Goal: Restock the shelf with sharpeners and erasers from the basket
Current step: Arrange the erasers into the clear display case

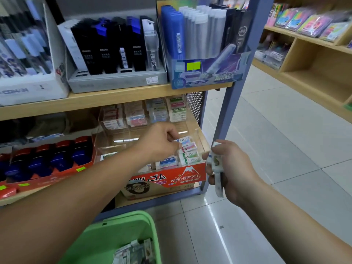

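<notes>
Pale floor tiles [276, 140] fill the right side of a stationery shop aisle, with wooden shelving [314, 60] holding bright packets at the far right.

Head view, items as I note them:

The shelf unit [114, 100] stands at the left, with wooden boards in a blue-grey metal frame. Its upper board carries display boxes of pens [114, 54]. On the lower board sits a clear tray [194, 130] divided into compartments. Stacks of wrapped erasers stand in its far compartments. A row of erasers [188, 149] lies in its near right compartment. A red box [182, 176] marked HARD ERASER sits just below the tray's near edge. To the left, a red tray [47, 159] holds dark blue and red items that I cannot identify.

My left hand [162, 141] reaches over the clear tray from the left. Its fingers are curled, with the tips against the far end of the eraser row. I cannot tell whether they pinch an eraser or only touch one.

My right hand [234, 168] hangs just right of the shelf unit, in front of the frame's corner post [234, 73]. Its fingers are curled around a small stack of wrapped erasers [216, 164], held upright and clear of the tray.

The green basket [118, 231] sits at the near edge, below my left forearm. More wrapped packets [133, 252] lie in it; their print is too blurred to read.
</notes>
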Tool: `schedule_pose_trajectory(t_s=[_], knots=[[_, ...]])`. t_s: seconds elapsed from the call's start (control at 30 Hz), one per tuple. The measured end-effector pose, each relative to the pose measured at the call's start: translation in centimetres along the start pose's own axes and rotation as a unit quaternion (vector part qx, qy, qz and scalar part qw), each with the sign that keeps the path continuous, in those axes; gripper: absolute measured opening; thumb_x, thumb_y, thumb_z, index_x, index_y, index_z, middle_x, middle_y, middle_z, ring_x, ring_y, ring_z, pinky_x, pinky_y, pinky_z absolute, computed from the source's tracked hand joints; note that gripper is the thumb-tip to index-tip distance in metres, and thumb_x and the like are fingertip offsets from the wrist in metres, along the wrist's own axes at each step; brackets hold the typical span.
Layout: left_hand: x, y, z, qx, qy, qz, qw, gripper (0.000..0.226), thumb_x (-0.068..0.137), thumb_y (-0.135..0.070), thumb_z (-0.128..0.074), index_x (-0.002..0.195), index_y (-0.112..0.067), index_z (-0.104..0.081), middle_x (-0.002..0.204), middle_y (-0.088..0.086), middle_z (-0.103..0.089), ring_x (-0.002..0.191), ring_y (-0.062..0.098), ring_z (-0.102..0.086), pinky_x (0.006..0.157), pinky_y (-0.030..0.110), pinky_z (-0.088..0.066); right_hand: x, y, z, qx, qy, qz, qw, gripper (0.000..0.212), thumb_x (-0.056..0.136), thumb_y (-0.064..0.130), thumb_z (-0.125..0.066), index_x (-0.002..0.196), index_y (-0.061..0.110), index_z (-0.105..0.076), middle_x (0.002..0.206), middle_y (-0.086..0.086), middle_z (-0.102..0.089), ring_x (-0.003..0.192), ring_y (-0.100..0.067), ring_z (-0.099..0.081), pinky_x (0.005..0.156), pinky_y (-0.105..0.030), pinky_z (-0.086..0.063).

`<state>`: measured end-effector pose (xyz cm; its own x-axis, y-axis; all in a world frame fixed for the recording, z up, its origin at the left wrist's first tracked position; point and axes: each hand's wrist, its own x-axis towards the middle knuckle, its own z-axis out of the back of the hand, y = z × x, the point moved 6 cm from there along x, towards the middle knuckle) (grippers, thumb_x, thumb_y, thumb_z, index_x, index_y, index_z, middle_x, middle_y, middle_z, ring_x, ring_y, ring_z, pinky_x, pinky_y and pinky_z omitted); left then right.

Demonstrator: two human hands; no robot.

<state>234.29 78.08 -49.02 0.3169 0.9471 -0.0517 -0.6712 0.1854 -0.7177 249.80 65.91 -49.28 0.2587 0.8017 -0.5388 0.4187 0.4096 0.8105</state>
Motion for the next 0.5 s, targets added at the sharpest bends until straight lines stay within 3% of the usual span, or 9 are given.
schedule_pose_trajectory(t_s=[0.07,0.13,0.27,0.37,0.43,0.5], knots=[[0.7,-0.4,0.0,0.031,0.011,-0.022,0.999,0.014,0.084,-0.018,-0.084,0.086,-0.024,-0.072,0.088,-0.004,-0.071,0.081,0.014,-0.068,0.077,0.037,-0.062,0.5,-0.1,-0.4,-0.002,0.001,0.015,1.000,0.027,0.100,0.002,-0.056,0.122,0.018,-0.056,0.084,-0.012,-0.074,0.046,-0.019,-0.068,0.038,-0.023,-0.047],[1.1,-0.6,-0.5,0.054,0.033,-0.042,0.997,0.013,0.085,-0.021,-0.084,0.086,-0.027,-0.072,0.087,-0.010,-0.070,0.080,0.009,-0.067,0.078,0.036,-0.061,0.8,-0.2,-0.6,-0.003,0.007,0.020,1.000,0.028,0.098,0.003,-0.062,0.123,0.015,-0.059,0.080,-0.012,-0.079,0.054,-0.024,-0.074,0.040,-0.025,-0.051],[1.3,-0.6,-1.9,0.126,0.061,-0.060,0.988,0.008,0.086,-0.032,-0.081,0.087,-0.034,-0.074,0.087,-0.017,-0.069,0.084,0.007,-0.067,0.078,0.035,-0.059,1.1,0.2,-0.4,-0.003,0.009,0.042,0.999,0.018,0.099,0.008,-0.066,0.116,0.010,-0.064,0.083,-0.011,-0.080,0.050,-0.021,-0.070,0.038,-0.022,-0.046],[0.9,-1.3,-2.4,0.231,0.053,-0.083,0.968,0.009,0.091,-0.038,-0.072,0.097,-0.034,-0.077,0.092,-0.015,-0.073,0.089,0.010,-0.066,0.069,0.028,-0.050,1.0,0.3,-0.4,-0.001,0.015,0.049,0.999,0.016,0.099,0.013,-0.068,0.115,0.010,-0.064,0.087,-0.011,-0.080,0.051,-0.020,-0.070,0.038,-0.022,-0.046],[0.9,-1.2,-2.8,0.283,0.060,-0.093,0.953,0.012,0.095,-0.035,-0.064,0.097,-0.035,-0.076,0.097,-0.011,-0.073,0.094,0.016,-0.065,0.069,0.029,-0.049,1.1,0.2,-0.2,-0.004,0.016,0.052,0.999,0.019,0.099,0.014,-0.068,0.116,0.009,-0.061,0.089,-0.013,-0.080,0.053,-0.021,-0.071,0.038,-0.022,-0.046],[0.6,-1.5,-2.6,0.251,0.047,-0.104,0.961,0.018,0.097,-0.023,-0.058,0.094,-0.034,-0.072,0.102,-0.009,-0.070,0.098,0.019,-0.064,0.076,0.033,-0.054,1.1,0.2,-0.1,-0.015,0.015,0.057,0.998,0.019,0.098,0.015,-0.069,0.114,0.011,-0.059,0.091,-0.013,-0.080,0.056,-0.023,-0.073,0.038,-0.022,-0.045]])
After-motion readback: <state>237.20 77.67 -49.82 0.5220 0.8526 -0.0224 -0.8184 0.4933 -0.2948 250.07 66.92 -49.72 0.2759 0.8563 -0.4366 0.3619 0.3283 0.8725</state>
